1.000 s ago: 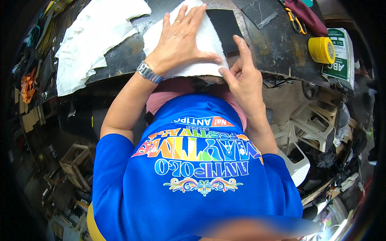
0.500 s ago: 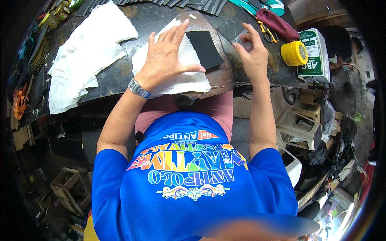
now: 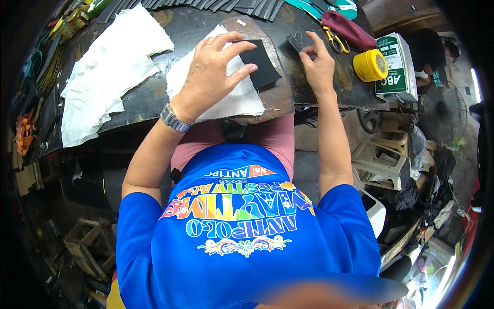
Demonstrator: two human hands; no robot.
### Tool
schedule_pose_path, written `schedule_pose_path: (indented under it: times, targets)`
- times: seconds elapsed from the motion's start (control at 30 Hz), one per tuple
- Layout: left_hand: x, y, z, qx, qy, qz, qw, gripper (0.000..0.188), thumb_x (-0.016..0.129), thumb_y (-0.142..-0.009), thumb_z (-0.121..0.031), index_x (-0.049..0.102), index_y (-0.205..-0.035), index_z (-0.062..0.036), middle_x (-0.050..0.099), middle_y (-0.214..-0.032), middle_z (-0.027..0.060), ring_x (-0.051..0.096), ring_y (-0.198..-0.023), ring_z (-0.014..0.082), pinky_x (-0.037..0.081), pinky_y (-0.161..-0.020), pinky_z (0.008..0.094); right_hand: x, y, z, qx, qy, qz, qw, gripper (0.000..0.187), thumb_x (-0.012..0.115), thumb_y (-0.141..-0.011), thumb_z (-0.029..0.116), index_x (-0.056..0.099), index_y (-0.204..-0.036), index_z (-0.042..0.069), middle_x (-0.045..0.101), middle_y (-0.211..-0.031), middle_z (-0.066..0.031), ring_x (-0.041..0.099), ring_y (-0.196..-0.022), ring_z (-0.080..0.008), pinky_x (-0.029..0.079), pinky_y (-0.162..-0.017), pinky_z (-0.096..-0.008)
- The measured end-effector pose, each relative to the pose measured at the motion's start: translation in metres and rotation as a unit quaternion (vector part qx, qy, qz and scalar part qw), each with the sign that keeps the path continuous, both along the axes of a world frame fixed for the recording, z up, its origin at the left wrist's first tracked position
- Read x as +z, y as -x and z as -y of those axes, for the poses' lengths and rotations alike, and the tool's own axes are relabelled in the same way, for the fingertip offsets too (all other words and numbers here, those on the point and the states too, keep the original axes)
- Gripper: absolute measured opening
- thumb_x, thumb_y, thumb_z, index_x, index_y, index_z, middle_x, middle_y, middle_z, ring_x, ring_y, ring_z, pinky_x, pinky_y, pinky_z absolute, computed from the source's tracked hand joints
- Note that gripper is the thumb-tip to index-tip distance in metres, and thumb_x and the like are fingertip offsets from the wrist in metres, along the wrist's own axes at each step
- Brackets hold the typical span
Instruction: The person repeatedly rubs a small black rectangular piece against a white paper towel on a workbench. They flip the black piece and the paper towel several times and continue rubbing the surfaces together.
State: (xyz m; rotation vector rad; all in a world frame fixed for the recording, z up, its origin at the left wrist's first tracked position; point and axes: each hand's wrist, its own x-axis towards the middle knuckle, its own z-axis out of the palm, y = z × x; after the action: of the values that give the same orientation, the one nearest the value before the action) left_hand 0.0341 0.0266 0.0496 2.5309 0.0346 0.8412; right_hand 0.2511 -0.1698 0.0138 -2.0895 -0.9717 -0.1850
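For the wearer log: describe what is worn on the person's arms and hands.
Both forearms are bare. The left hand has a silver metal-link wristwatch at its wrist; the right hand has nothing on its wrist. No gloves on either. Short bright blue sleeves of a T-shirt with multicoloured print cover the upper arms.

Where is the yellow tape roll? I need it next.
In the head view, the yellow tape roll sits on the dark table at the person's right, between the right hand and the green-and-white box.
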Motion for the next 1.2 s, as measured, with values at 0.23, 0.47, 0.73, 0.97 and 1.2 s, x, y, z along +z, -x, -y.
schedule_pose_path:
  times: [0.23,0.47,0.73,0.97,1.2]
  targets:
    - [0.014,-0.011,0.037,-0.098,0.151,0.035,0.983,0.048,0.082,-0.087,-0.023,0.068,-0.131,-0.0104,0.065,-0.133,0.0117,0.061,-0.124,0.0303,0.049,-0.104,0.0390,0.050,0.071,0.060,0.168,-0.294,-0.412,0.846,0.068,0.077,-0.083,-0.005,0.051,-0.145,0.000,0.072,-0.100,-0.0080,0.066,-0.093,-0.0118,0.052,-0.086,-0.0258]
    - [0.002,-0.013,0.056,-0.198,0.464,-0.143,0.852,0.030,0.078,-0.093,-0.021,0.074,-0.113,0.0012,0.076,-0.095,0.0064,0.071,-0.083,0.0114,0.057,-0.077,0.0247,0.036,0.101,0.102,0.078,-0.318,-0.437,0.838,0.050,0.066,-0.096,-0.001,0.052,-0.143,-0.001,0.073,-0.097,-0.0092,0.067,-0.091,-0.0136,0.053,-0.085,-0.0268]
    - [-0.021,0.002,0.074,-0.185,0.710,-0.148,0.663,0.027,0.071,-0.099,-0.022,0.071,-0.116,-0.0010,0.075,-0.101,0.0070,0.073,-0.088,0.0120,0.059,-0.078,0.0226,0.024,0.112,0.127,0.057,-0.363,-0.397,0.841,0.048,0.065,-0.097,0.002,0.050,-0.143,0.002,0.068,-0.108,-0.0125,0.069,-0.096,-0.0195,0.057,-0.090,-0.0356]
    - [-0.025,0.009,0.085,-0.210,0.784,-0.153,0.563,0.026,0.071,-0.100,-0.018,0.070,-0.118,-0.0004,0.074,-0.104,0.0072,0.072,-0.089,0.0110,0.059,-0.080,0.0233,0.035,0.137,0.112,0.088,-0.378,-0.445,0.807,0.054,0.066,-0.094,-0.004,0.049,-0.144,0.001,0.063,-0.113,-0.0134,0.069,-0.090,-0.0173,0.058,-0.090,-0.0337]
    - [-0.013,0.028,0.082,-0.169,0.481,-0.172,0.843,0.025,0.076,-0.095,-0.018,0.074,-0.112,0.0007,0.074,-0.098,0.0054,0.069,-0.087,0.0099,0.056,-0.078,0.0241,0.037,0.126,0.105,0.005,-0.119,-0.068,0.991,0.084,0.080,-0.078,0.004,0.043,-0.154,0.004,0.059,-0.137,-0.0132,0.056,-0.126,-0.0219,0.040,-0.112,-0.0379]
